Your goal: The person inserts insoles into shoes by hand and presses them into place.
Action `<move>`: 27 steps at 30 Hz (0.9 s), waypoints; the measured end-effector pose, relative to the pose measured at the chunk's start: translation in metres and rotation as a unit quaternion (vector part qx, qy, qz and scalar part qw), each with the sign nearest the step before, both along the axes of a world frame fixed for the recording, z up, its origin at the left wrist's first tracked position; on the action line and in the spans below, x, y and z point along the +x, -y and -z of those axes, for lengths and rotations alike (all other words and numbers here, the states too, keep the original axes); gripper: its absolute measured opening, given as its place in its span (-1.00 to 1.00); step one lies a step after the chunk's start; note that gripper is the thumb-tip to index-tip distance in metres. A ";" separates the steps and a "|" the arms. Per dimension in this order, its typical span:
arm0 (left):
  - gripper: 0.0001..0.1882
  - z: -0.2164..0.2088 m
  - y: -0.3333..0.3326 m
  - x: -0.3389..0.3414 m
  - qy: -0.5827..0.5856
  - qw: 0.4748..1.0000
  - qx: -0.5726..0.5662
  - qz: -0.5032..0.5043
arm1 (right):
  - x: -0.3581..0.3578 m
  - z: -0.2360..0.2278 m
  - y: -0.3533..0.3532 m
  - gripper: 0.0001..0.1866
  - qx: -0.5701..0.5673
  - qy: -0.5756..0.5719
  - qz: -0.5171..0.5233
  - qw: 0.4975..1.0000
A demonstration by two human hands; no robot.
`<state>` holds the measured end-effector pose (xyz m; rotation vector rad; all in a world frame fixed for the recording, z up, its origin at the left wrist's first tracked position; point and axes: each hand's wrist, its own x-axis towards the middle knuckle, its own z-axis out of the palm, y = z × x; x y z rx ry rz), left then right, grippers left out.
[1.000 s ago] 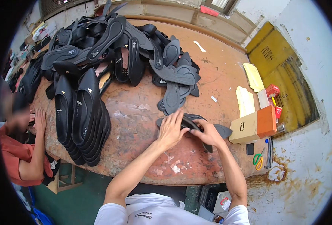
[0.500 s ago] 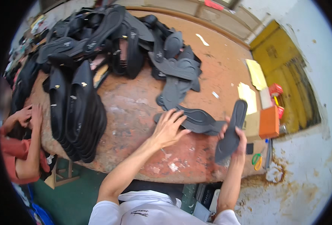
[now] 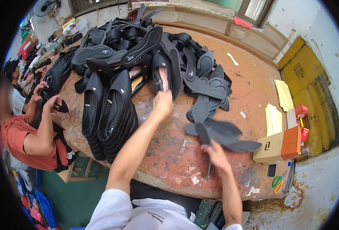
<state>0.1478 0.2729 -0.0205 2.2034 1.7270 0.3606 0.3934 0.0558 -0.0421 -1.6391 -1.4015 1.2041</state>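
Observation:
My left hand [image 3: 163, 104] reaches forward and is closed on the heel end of a black pointed shoe [image 3: 157, 69] with a pink lining. My right hand [image 3: 217, 154] grips a dark grey insole [image 3: 203, 134], which is tilted nearly edge-on and blurred by motion. Behind that hand, more dark insoles [image 3: 231, 135] lie on the worn table [image 3: 154, 159]. Farther back is an overlapping cluster of grey insoles [image 3: 206, 90]. Left of my left arm stand two nested stacks of black pointed shoes [image 3: 114, 111] with small gold ornaments.
A large heap of black shoes and insoles [image 3: 127, 38] covers the far left. A co-worker in a red shirt [image 3: 35, 138] handles a dark piece at the left. At the right are a cardboard box [image 3: 269, 147], yellow papers [image 3: 273, 119], scissors [image 3: 278, 183] and a wall.
My left hand has left the insoles on the table and gone forward to the black shoe. My right hand has moved left with its insole, now turned edge-on. The view has shifted left.

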 end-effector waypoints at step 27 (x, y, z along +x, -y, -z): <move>-0.25 0.009 0.327 -0.075 0.161 0.986 -0.012 0.038 | -0.069 -0.050 0.085 -0.70 0.202 0.274 -0.217 0.915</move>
